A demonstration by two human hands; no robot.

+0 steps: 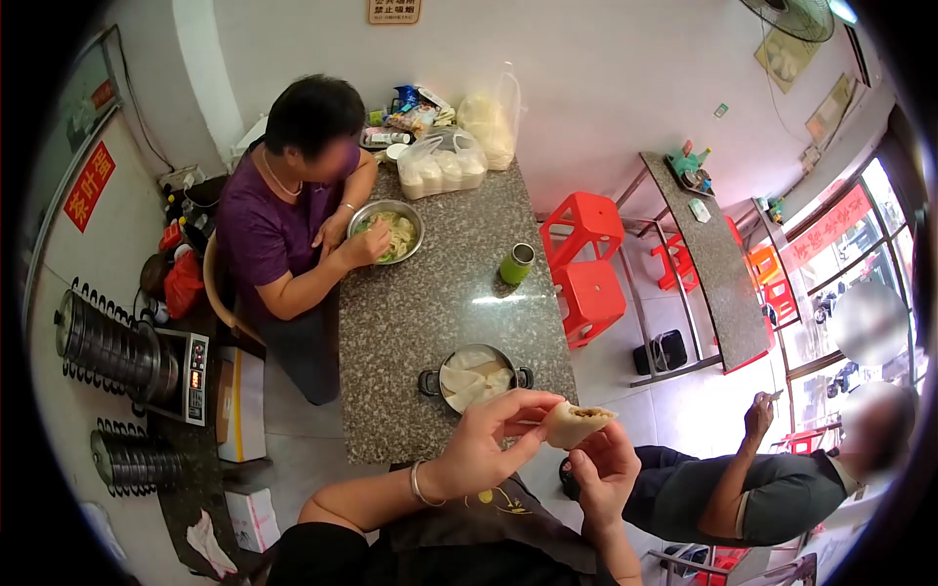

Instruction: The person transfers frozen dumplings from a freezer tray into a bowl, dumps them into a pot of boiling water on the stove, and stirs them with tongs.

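My left hand (pixel 496 444), with a bracelet at the wrist, pinches one side of a pale filled bun (pixel 578 426). Fingers of my right hand (pixel 604 479) hold the bun's other side from below. Brown filling shows along its open upper edge. Just beyond my left hand, a round metal pot (pixel 476 350) with two black handles stands on the speckled stone table (pixel 410 313). Flat, pale pieces of dough (pixel 469 376) lie inside it, overlapping. My hands are above the table's near right corner.
Across the table, a person in purple (pixel 264 215) has a hand at a metal bowl of noodles (pixel 391 230). A green flask (pixel 517 264) and bagged containers (pixel 442 166) stand there. Red stools (pixel 591 298) are rightward; another person (pixel 752 493) is at lower right.
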